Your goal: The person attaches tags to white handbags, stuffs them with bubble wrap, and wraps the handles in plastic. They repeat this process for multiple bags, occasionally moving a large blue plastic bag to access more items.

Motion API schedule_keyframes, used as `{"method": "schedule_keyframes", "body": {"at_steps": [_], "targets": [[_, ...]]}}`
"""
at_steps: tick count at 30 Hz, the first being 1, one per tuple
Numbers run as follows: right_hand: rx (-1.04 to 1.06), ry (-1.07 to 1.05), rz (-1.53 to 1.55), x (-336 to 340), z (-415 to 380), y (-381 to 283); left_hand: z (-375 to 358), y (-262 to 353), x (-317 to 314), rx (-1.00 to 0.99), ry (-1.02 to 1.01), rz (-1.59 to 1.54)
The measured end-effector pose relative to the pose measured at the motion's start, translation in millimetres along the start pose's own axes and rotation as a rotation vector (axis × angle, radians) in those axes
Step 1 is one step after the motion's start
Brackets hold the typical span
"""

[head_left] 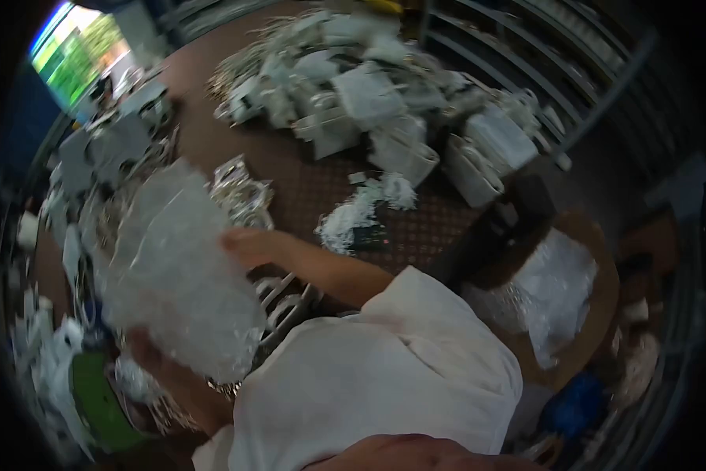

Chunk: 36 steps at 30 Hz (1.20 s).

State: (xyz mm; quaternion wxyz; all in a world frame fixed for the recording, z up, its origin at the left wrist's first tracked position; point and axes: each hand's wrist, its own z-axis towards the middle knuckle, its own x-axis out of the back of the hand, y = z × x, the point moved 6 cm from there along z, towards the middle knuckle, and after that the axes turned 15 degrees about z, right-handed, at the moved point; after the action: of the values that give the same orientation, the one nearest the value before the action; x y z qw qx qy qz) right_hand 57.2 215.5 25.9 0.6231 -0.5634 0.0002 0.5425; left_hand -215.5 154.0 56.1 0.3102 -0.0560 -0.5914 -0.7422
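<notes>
A large, crinkled sheet of clear plastic [180, 275] hangs in front of me on the left. My right hand [247, 247] grips its right edge, with the fingertips partly hidden behind or in the plastic. Lower down, my left hand [145, 349] holds the bottom left edge; it is dark and blurred. Behind the sheet lies a bundle of shiny clear wrapping [243, 192]. Grey curved parts [286, 310] show just below my right forearm.
White bags [361, 94] are heaped on the brown table [282, 165], near white shreds [353, 220]. More pale items [117, 149] line the left. A round brown container [596, 314] at right holds clear plastic [553, 286]. Metal shelves [526, 47] stand behind; a green object [98, 400] sits lower left.
</notes>
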Motion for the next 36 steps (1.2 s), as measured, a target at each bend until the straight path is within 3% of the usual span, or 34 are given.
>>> {"method": "schedule_keyframes", "body": {"at_steps": [3,5,6,8,10,13,17,20,23,25,26,27,28,29,31,33,35,36], "targets": [[0.08,-0.092,0.224,3,-10,-21,11,16,-1,0.032,-0.036,-0.128],[0.15,-0.075,0.164,9,-12,-39,17,16,6,0.129,-0.087,-0.273],[0.075,-0.113,0.106,13,-9,-44,19,10,4,0.321,-0.172,-0.343],[-0.015,-0.169,0.058,2,2,-44,21,-2,-4,0.246,-0.272,-0.576],[-0.2,0.07,-0.316,-7,2,-37,12,6,-8,0.325,-0.207,-0.537],[-0.171,0.024,-0.549,-9,9,-8,6,-4,-11,0.37,-0.159,-0.553],[-0.184,0.006,-0.354,9,12,9,-2,-14,-1,0.375,-0.158,-0.527],[-0.093,-0.088,-0.551,-4,13,9,-5,-28,4,0.412,-0.122,-0.464],[-0.206,0.107,-0.558,-19,19,4,-13,-16,8,0.435,-0.121,-0.358],[-0.258,0.417,-0.803,3,21,2,-20,-11,2,0.441,-0.078,-0.296],[-0.264,0.425,-0.801,1,23,3,-20,-7,-2,0.428,-0.03,-0.24],[-0.164,0.477,-1.008,-5,25,-3,-21,-4,-10,0.438,-0.039,-0.24],[-0.064,0.524,-1.216,-14,26,-9,-18,8,-10,0.272,0.052,-0.063],[-0.083,0.528,-1.215,-20,27,-4,-17,24,-15,0.107,0.139,0.113],[0.371,0.379,-1.228,-57,25,-8,-20,56,-39,0.04,0.212,0.075],[0.471,0.191,-1.042,-86,22,-3,-30,82,-52,-0.017,0.282,0.037],[0.442,0.168,-1.15,-86,21,-17,-34,94,-83,0.117,-0.105,-0.943],[0.446,0.131,-1.258,-84,21,-25,-37,103,-78,0.128,-0.101,-0.951]]}}
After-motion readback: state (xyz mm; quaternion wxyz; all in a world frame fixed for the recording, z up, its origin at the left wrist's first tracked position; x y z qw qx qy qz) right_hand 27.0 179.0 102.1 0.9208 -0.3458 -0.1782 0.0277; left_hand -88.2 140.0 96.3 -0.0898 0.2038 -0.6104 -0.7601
